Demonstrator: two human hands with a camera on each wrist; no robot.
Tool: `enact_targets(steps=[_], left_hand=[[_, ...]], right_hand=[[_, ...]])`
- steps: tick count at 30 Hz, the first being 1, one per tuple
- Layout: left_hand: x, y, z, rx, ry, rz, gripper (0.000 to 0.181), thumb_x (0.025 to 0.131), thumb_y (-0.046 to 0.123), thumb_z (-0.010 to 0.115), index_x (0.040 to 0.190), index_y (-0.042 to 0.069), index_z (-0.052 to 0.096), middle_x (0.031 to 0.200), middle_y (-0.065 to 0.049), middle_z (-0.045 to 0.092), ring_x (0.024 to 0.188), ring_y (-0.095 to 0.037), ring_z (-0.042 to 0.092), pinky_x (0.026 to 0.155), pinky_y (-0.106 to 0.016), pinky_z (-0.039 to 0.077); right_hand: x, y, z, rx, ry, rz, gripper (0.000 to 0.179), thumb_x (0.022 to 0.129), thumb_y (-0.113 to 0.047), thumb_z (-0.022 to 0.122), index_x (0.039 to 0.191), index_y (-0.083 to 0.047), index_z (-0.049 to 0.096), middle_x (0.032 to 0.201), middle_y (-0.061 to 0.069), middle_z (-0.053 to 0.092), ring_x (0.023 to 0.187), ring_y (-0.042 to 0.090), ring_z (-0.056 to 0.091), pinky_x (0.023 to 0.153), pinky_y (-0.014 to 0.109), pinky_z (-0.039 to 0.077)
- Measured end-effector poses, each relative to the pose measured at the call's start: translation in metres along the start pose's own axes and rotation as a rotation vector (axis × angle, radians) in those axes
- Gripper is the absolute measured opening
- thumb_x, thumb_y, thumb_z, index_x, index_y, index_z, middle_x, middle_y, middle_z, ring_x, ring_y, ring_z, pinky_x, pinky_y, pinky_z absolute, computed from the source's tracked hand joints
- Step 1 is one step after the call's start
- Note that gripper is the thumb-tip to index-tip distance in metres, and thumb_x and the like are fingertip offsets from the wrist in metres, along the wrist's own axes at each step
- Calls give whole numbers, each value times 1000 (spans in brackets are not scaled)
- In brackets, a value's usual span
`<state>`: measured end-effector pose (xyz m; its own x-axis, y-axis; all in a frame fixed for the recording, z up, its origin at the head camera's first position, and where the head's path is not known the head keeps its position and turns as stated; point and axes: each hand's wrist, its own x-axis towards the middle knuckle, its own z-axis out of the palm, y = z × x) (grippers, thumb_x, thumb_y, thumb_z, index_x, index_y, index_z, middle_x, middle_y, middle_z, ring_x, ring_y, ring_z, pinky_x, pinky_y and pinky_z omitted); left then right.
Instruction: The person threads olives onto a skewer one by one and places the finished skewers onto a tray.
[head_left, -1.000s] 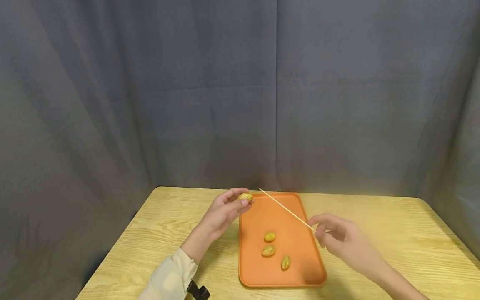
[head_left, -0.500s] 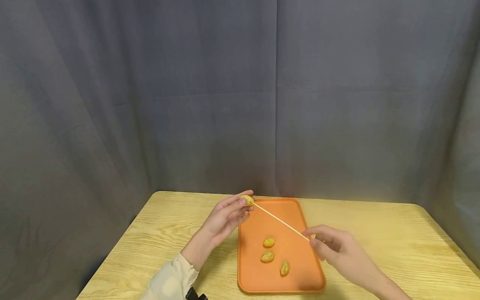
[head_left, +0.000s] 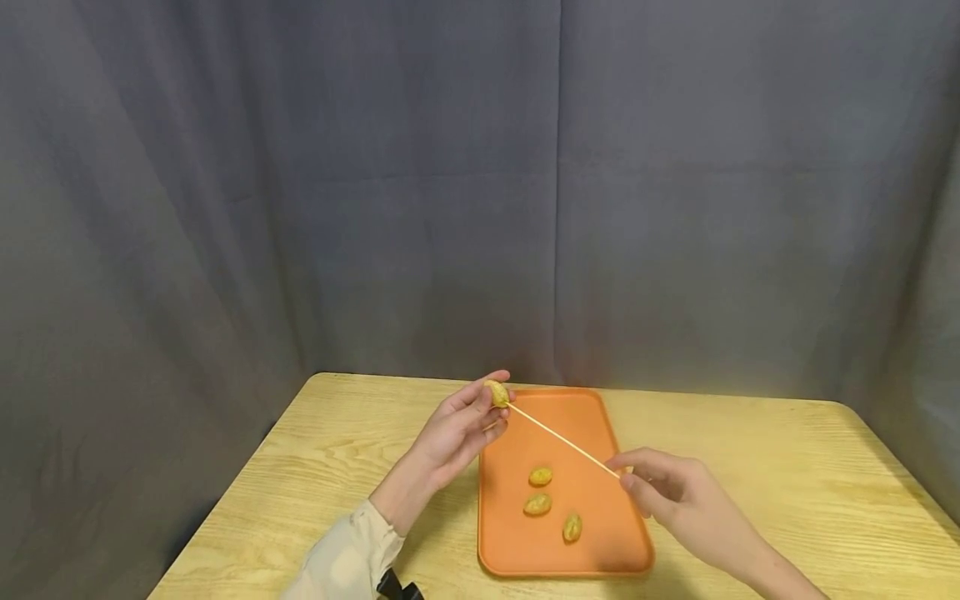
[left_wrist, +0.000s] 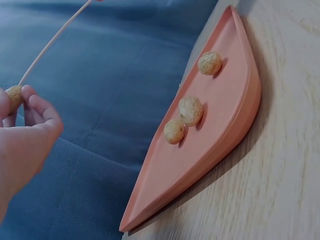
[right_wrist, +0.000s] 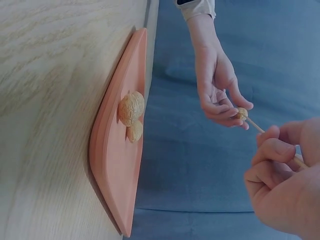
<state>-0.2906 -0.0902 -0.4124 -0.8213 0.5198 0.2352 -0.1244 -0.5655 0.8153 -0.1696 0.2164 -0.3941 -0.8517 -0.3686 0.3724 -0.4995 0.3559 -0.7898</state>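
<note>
My left hand [head_left: 457, 429] pinches a small yellow-brown baby potato [head_left: 497, 393] with wrinkled skin, above the far left corner of the tray. A thin wooden skewer [head_left: 558, 437] slants from the potato's near end down to my right hand [head_left: 678, 500], which grips it near its other end between thumb and fingers. In the right wrist view the skewer's tip meets the potato [right_wrist: 242, 114], and how deep it goes cannot be told. Three more baby potatoes lie on the orange tray [head_left: 517, 550]: one toward the middle [head_left: 540, 476], one just nearer [head_left: 537, 504], one at front right [head_left: 572, 527].
The tray has a low raised rim and rests on a light wood-grain table [head_left: 750, 433]. Grey-blue curtains [head_left: 420, 208] hang behind the table and at both sides. A black strap piece [head_left: 397, 586] shows by the left sleeve [head_left: 348, 550].
The skewer was apart from the potato a second ago; its tip then came to the potato's end. My right hand moved slightly left and nearer. The potato in my left hand has turned a little.
</note>
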Motion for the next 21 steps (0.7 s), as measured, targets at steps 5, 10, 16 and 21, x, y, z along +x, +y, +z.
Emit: enact_targets(steps=[5, 10, 16, 21], left_hand=[[5, -2, 4, -23, 7, 6, 41, 99, 28, 63, 134, 6, 61, 118, -8, 62, 92, -14, 60, 90, -28, 49], [6, -6, 4, 20, 14, -1, 37, 95, 31, 65, 124, 8, 67, 115, -8, 61, 91, -13, 60, 91, -28, 51], [8, -6, 7, 92, 31, 9, 39, 92, 34, 68, 120, 7, 70, 113, -8, 61, 95, -14, 61, 91, -27, 52], [5, -3, 10, 131, 42, 18, 43, 89, 36, 69, 119, 6, 71, 112, -8, 61, 98, -15, 61, 93, -28, 52]], right_hand=[[1, 1, -1, -12, 4, -16, 21, 105, -11, 60, 121, -12, 73, 121, 4, 71, 102, 14, 68, 77, 31, 58], [2, 2, -2, -9, -13, -58, 22, 104, -7, 60, 120, -10, 74, 120, 4, 72, 106, 14, 67, 80, 30, 58], [4, 1, -1, 11, -11, -65, 22, 103, -6, 61, 121, -8, 74, 120, 3, 72, 107, 14, 67, 83, 29, 57], [3, 0, 2, 38, 11, -63, 22, 101, -4, 63, 119, -7, 75, 119, 4, 72, 106, 15, 68, 81, 30, 58]])
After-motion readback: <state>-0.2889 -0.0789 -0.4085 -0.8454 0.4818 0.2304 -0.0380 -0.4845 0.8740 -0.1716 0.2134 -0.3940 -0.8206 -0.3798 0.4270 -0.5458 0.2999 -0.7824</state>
